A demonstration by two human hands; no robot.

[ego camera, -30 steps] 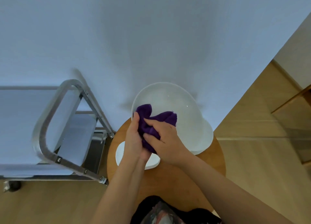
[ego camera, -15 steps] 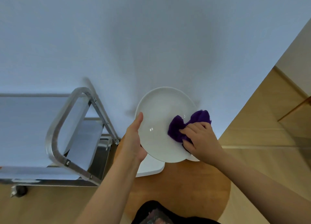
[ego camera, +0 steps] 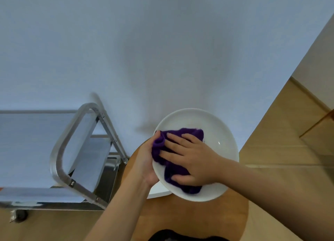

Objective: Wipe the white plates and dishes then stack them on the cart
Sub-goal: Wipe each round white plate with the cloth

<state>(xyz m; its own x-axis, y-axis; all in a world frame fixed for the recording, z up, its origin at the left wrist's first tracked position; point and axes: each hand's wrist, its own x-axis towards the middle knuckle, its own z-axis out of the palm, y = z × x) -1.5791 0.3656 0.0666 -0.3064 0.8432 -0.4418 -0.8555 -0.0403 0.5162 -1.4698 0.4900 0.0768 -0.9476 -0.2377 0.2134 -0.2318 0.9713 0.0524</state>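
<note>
A round white plate [ego camera: 219, 132] is held tilted above the small round wooden table [ego camera: 189, 217]. My left hand [ego camera: 144, 161] grips the plate's left rim. My right hand [ego camera: 191, 159] lies flat on a purple cloth [ego camera: 182, 134] and presses it against the plate's inner face. Another white dish [ego camera: 157, 192] lies on the table, mostly hidden under the plate and my left hand. The metal cart [ego camera: 59, 150] stands to the left with its shelves bare.
A pale blue wall fills the upper view directly behind the table and cart. Wooden floor [ego camera: 289, 150] stretches to the right, with a wooden furniture edge at the far right. A cart wheel [ego camera: 19, 215] shows at the lower left.
My right hand has swept the purple cloth from the plate's right edge back across to its left and lower part. My left hand keeps its grip on the rim.
</note>
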